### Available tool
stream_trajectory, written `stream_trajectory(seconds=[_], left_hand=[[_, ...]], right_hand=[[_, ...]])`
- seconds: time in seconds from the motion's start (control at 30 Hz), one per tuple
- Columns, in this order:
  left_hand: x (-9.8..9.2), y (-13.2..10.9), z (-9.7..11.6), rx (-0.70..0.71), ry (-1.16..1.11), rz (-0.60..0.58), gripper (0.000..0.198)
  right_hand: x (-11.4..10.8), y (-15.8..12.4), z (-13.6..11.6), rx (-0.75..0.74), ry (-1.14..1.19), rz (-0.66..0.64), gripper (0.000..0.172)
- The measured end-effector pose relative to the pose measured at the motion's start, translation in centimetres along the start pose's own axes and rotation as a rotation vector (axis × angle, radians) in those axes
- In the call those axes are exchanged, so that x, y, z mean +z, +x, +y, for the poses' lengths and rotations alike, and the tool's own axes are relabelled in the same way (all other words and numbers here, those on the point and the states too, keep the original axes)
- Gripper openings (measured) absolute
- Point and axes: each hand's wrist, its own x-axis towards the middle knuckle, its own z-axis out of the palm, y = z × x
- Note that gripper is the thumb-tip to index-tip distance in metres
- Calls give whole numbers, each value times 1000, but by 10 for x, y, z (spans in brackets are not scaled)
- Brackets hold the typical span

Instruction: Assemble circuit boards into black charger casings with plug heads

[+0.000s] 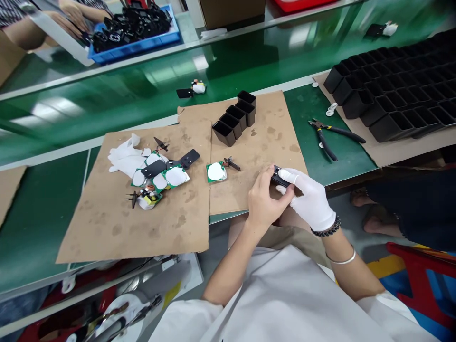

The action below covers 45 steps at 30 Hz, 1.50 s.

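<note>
My bare left hand (262, 199) and my white-gloved right hand (309, 199) meet over the near edge of a cardboard sheet (256, 142), both closed around a small black plastic part (278, 176). To their left lies a green circuit board with a white round pad (215, 172) and a black clip (232, 164) beside it. Further left, a pile of similar boards, white pads and black pieces (156, 176) rests on a second cardboard sheet (117, 223). A row of black open-topped housings (235, 118) stands behind.
Black pliers (333, 137) lie on the green mat to the right. A large tray of black housings (395, 90) fills the far right. A blue bin of black parts (131, 28) sits across the green conveyor (107, 95), near another person's arm (42, 23). Someone's sandalled feet (370, 209) are at right.
</note>
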Motion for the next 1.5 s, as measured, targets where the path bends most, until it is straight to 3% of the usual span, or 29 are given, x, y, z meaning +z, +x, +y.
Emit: stream_trajectory(seconds=[0.17, 0.27, 0.33, 0.43, 0.57, 0.7, 0.83, 1.0, 1.23, 1.43, 1.5], left_hand=[[-12, 2, -7, 60, 106, -66, 44], [-24, 0, -10, 78, -16, -59, 36], [-30, -4, -12, 7, -113, -3, 27], [-32, -8, -13, -127, -219, 113, 18], [-26, -4, -12, -205, -298, 141, 24], [-26, -3, -10, -253, -356, 164, 28], [-32, -11, -11, -270, -373, 163, 27], [-36, -16, -12, -271, -369, 85, 21], [-46, -22, -7, -296, -389, 102, 17], [-83, -30, -10, -228, -251, 234, 11], [-95, -32, -16, -212, -185, 296, 12]], right_hand=[[-9, 16, 14, -171, -135, -118, 25], [-14, 21, 8, -247, -175, -59, 23], [-15, 20, 2, -239, -206, 20, 25], [-9, 15, 2, -160, -211, 126, 21], [0, 12, 16, 48, -1, 62, 9], [-7, 17, 19, 314, 471, 119, 29], [-21, 22, 3, 523, 992, -48, 36], [-27, 26, -22, 465, 968, -179, 40], [-26, 31, -39, 363, 772, -285, 61], [-27, 37, -66, 614, 1116, -224, 30], [-26, 39, -76, 708, 1241, -227, 28]])
